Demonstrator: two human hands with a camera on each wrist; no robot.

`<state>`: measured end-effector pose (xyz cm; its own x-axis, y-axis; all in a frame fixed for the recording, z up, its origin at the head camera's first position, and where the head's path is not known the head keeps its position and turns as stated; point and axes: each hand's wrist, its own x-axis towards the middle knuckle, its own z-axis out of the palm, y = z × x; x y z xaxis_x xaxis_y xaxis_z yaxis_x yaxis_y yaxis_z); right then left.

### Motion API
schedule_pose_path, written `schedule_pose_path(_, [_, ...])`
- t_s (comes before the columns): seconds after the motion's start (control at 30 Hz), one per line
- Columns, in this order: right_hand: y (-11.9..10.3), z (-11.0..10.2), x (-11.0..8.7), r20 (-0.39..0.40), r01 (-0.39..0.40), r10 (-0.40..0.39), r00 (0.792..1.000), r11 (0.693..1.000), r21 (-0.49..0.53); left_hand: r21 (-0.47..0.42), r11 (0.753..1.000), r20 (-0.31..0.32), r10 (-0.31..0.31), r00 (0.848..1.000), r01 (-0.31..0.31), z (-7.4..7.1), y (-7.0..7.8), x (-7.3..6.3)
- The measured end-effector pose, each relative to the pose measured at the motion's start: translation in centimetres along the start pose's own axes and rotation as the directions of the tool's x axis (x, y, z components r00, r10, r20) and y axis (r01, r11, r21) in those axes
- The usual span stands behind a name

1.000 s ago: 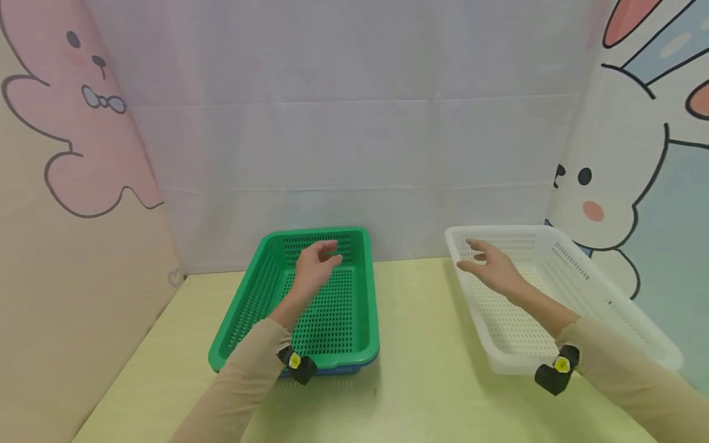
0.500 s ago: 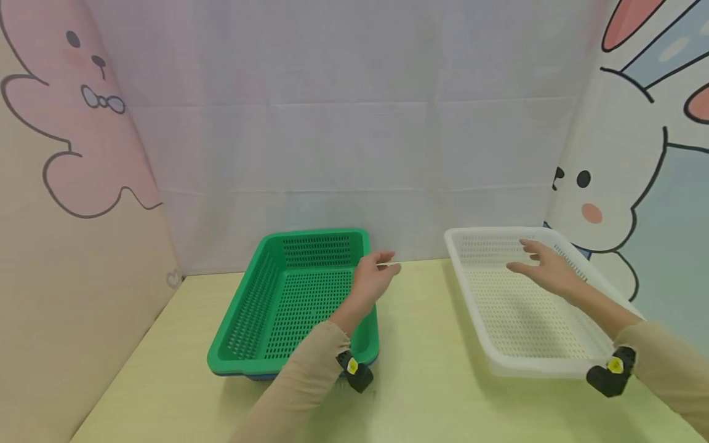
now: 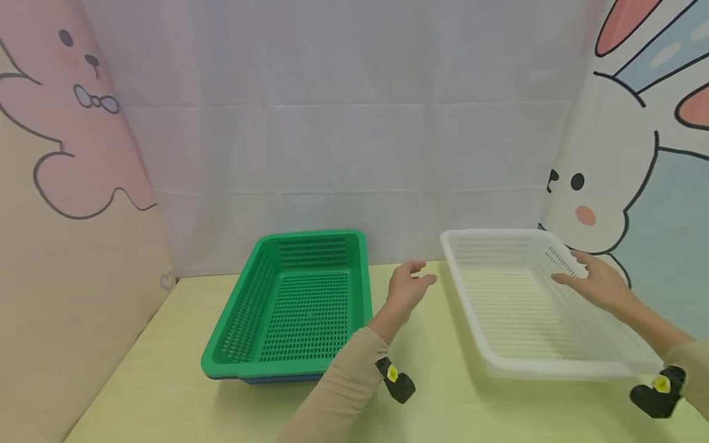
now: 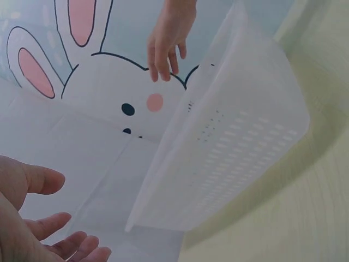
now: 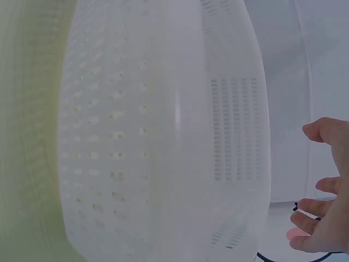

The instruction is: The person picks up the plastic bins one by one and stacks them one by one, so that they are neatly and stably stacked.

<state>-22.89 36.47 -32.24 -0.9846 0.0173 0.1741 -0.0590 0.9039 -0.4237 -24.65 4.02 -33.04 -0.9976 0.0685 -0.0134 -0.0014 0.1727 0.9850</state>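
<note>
A: In the head view, where do the baskets sit?

B: The green perforated plastic basket (image 3: 304,314) is left of centre in the lower half, with a blue edge (image 3: 284,379) showing under its front rim. The white perforated plastic basket (image 3: 509,314) is at lower right. Both are on the pale yellow-green tabletop (image 3: 460,415).

A: And the hands?

B: The left hand (image 3: 406,289) is just right of centre, over the gap between the baskets. The right hand (image 3: 600,286) is further right, by the white basket's right-hand rim. Both have thumb and fingers apart, with nothing between them.

A: What does the left wrist view add?

B: The left hand, empty, at lower left, clear of the white basket's wall in the middle; the right hand dangles near the top.

A: And the right wrist view?

B: The white basket fills the left and centre. The right hand is at the right edge, a gap between fingertips and rim.

A: How would it handle?

B: Light, I'd judge, fairly stiff with some give in the long walls, smooth enough to slip, hardly fragile. I'd grip the rim midway along both long sides. The green one probably behaves alike, though the blue layer beneath might cling.
</note>
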Motion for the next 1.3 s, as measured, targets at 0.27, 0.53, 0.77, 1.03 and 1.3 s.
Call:
schedule_pose_path(0.27, [2.4, -0.3, -1.0, 0.011, -0.103, 0.103, 0.995, 0.995, -0.001, -0.038, 0.999, -0.034, -0.008, 0.999, 0.007, 2.2, -1.3, -0.1])
schedule_pose_path(0.53, [4.0, 0.1, -1.7, 0.046, -0.117, 0.115, 0.992, 0.993, 0.024, -0.070, 0.997, -0.030, -0.022, 0.999, 0.020, 3.5, -2.6, -0.8])
schedule_pose_path(0.77, [5.1, 0.6, -2.2, 0.056, -0.086, 0.084, 0.995, 0.996, 0.028, -0.105, 0.994, 0.015, -0.040, 0.999, 0.042, 5.4, -3.7, -1.7])
schedule_pose_path(1.03, [6.4, 1.0, -2.7, 0.032, -0.061, 0.061, 0.998, 0.998, 0.003, -0.179, 0.983, 0.041, -0.024, 0.999, 0.031, 6.8, -4.8, -1.9])
schedule_pose_path(1.3, [6.9, 0.8, -2.7, 0.015, -0.077, 0.077, 0.997, 0.997, -0.003, -0.222, 0.975, 0.070, 0.017, 0.997, -0.001, 7.3, -5.1, -1.6])
